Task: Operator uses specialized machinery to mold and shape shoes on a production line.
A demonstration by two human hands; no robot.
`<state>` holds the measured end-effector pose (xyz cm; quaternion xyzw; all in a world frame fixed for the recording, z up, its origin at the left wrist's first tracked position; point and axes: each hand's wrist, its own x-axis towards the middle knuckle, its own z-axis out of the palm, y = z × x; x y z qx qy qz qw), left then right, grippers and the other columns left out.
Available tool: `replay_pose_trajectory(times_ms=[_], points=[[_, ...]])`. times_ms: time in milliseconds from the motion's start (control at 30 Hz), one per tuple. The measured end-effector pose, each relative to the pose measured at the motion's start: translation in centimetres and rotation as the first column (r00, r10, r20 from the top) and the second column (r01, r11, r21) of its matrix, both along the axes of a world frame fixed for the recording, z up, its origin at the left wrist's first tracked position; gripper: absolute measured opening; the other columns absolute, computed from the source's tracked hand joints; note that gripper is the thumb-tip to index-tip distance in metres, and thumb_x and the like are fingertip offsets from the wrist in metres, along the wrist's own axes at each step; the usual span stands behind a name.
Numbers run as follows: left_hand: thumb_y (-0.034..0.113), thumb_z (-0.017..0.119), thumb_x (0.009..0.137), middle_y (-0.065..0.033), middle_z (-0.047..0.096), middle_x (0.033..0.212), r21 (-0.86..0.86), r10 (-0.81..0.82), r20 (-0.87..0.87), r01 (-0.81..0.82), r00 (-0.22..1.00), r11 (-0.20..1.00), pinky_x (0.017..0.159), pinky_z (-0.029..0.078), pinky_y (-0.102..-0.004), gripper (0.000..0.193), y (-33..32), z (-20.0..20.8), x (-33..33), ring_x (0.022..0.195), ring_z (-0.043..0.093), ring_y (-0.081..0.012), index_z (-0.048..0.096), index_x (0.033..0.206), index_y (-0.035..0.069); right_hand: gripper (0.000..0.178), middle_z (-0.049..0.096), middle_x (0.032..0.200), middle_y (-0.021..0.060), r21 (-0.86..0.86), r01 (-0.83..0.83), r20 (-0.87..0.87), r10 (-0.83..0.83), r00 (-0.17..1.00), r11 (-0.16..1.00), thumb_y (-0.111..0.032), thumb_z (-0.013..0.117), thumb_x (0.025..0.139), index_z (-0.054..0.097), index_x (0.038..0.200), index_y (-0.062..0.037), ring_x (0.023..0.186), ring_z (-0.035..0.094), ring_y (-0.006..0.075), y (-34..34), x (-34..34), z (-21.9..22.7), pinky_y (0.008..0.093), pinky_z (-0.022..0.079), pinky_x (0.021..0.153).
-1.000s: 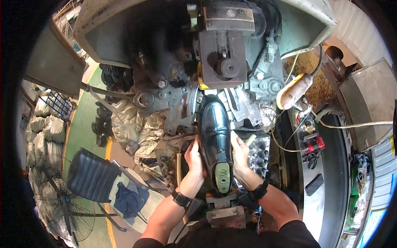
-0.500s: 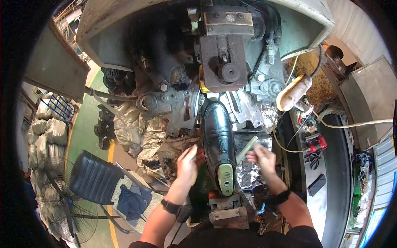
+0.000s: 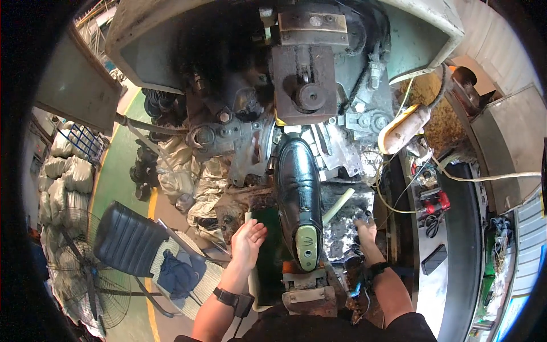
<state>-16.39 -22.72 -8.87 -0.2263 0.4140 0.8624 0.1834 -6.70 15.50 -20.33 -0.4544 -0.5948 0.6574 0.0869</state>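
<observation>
Sensibly, the left hand (image 3: pixel 246 245), fingers (image 3: pixel 259 231) loosely open, and the right hand (image 3: pixel 366 229), its grip unreadable, are flanking the black shoe (image 3: pixel 298 191) well clear.

Shoe-making workshop, grimy metal machine (image 3: pixel 305 74) bearing a black shoe (image 3: pixel 297 182), green floor (image 3: pixel 121 171) with yellow lines (image 3: pixel 151 205) along its edges, stacked pale sacks (image 3: pixel 78 175), wire-caged fan (image 3: pixel 88 276), red tool (image 3: pixel 436 200) on a counter (image 3: pixel 428 302), corrugated wall (image 3: pixel 485 25).
</observation>
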Motion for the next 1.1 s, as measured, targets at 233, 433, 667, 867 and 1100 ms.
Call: replay_pose_trajectory(times_ms=[233,433,667,867,1100], points=[[0.042,0.056,0.102,-0.0112,0.069,0.116,-0.052,-0.168,-0.144,0.163,0.975,0.985,0.094,0.05,-0.0371,0.044,5.0,2.9,-1.8,0.105,0.066,-0.0222,0.06,0.125,0.004,0.084,0.062,0.126,0.0215,0.067,-0.382,-0.044,0.386,0.922,0.922,-0.019,0.073,0.091,0.024,0.155,0.0054,0.113,0.063,0.0268,-0.9,-1.0,8.6,0.0361,0.052,0.091],[0.047,0.045,0.105,-0.0144,0.07,0.115,0.397,-0.194,-0.181,0.252,0.964,0.883,0.089,0.057,-0.0393,0.053,10.8,7.9,-1.9,0.096,0.07,-0.0263,0.06,0.127,0.001,0.064,0.066,0.115,0.0117,-0.296,-0.287,-0.483,0.117,0.868,0.911,-0.033,0.061,0.103,0.033,0.153,-0.0026,0.098,0.066,0.0145,-13.1,-6.8,17.8,0.0276,0.056,0.079],[0.037,0.055,0.105,-0.0092,0.07,0.104,0.287,-0.028,-0.285,0.114,0.958,0.951,0.082,0.055,-0.0335,0.039,10.6,4.4,-1.5,0.09,0.068,-0.0186,0.063,0.111,0.0,0.05,0.067,0.112,0.007,-0.456,-0.351,-0.575,0.03,0.818,0.818,-0.033,0.06,0.104,0.046,0.139,-0.0006,0.09,0.067,0.0131,-14.4,-8.3,16.6,0.0262,0.057,0.076],[0.038,0.053,0.106,-0.0091,0.07,0.107,0.272,-0.054,-0.288,0.135,0.956,0.953,0.085,0.055,-0.0326,0.04,10.4,3.7,-1.6,0.095,0.068,-0.0187,0.063,0.116,0.0,0.048,0.068,0.109,0.0066,-0.465,-0.336,-0.593,-0.006,0.805,0.819,-0.034,0.062,0.103,0.051,0.136,-0.0019,0.088,0.068,0.0122,-14.6,-7.9,16.4,0.0261,0.058,0.074],[0.039,0.054,0.105,-0.0107,0.067,0.121,0.026,-0.153,-0.304,0.169,0.94,0.985,0.101,0.048,-0.0314,0.05,8.2,2.8,-2.0,0.112,0.063,-0.0193,0.06,0.13,-0.004,0.063,0.068,0.111,0.0079,-0.399,-0.359,-0.579,0.072,0.812,0.844,-0.035,0.065,0.101,0.04,0.147,-0.0008,0.095,0.068,0.0136,-13.2,-6.1,16.4,0.0306,0.057,0.082]])
